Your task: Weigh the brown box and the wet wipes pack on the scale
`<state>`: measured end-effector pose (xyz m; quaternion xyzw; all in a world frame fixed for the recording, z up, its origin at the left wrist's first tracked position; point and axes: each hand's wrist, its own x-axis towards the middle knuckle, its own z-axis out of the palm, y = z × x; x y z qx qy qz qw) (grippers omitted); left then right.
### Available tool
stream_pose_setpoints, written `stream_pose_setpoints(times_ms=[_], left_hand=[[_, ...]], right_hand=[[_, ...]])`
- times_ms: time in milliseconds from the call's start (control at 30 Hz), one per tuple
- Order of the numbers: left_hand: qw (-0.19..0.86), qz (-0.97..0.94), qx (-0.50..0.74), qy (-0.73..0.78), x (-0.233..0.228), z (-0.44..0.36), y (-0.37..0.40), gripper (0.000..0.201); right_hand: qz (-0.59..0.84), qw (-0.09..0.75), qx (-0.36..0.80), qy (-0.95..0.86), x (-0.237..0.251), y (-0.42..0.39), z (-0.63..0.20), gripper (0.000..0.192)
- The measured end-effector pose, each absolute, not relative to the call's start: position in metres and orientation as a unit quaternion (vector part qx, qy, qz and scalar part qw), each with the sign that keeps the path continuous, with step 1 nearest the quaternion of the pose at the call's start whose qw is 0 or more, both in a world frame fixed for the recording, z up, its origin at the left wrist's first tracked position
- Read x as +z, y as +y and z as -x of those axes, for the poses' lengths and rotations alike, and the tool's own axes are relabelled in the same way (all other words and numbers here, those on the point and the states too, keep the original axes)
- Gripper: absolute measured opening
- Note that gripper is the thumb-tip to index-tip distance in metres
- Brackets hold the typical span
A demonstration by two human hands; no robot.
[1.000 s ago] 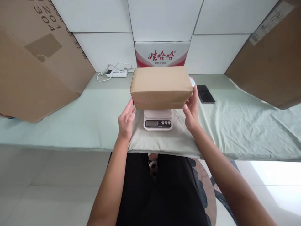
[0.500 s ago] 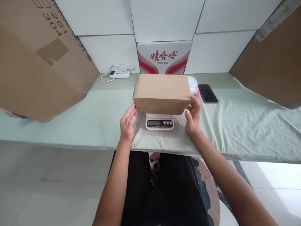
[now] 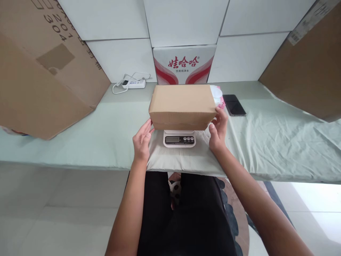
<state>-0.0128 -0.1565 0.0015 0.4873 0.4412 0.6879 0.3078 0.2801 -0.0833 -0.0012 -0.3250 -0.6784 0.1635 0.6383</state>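
A closed brown cardboard box lies across the white digital kitchen scale, hiding its platform; only the scale's front panel with display and buttons shows. I cannot tell whether the box's full weight rests on it. At the box's lower left corner, my left hand has its fingers against the side, their tips partly hidden behind it. My right hand grips the lower right corner, fingers along the side and thumb apart from it. Between them, the two hands hold the box.
Behind the box's right end lies a pink and white packet, beside a black phone. A white power strip with its cable sits at the back left. Large cardboard sheets flank the green-covered table. A printed carton stands behind.
The box and both hands stay in nearly the same place on the scale. The whole view has shifted slightly.
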Motion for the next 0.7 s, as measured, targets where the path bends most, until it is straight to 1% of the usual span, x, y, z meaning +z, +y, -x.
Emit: stream_pose_setpoints(times_ms=[100,300,500,700], left_hand=[[0.304,-0.489,0.689,0.44,0.0,0.013,-0.157,0.069],[0.301,-0.494,0.685,0.444,0.0,0.012,-0.156,0.074],[0.245,-0.466,0.726,0.442,0.006,0.011,-0.157,0.065],[0.242,-0.472,0.714,0.458,0.005,0.012,-0.157,0.067]], right_hand=[[0.336,0.638,0.148,-0.677,0.0,-0.083,-0.28,0.058],[0.34,0.641,0.142,-0.674,0.002,-0.085,-0.279,0.057],[0.345,0.688,0.13,-0.625,0.008,-0.084,-0.281,0.05],[0.355,0.715,0.14,-0.586,0.011,-0.08,-0.281,0.048]])
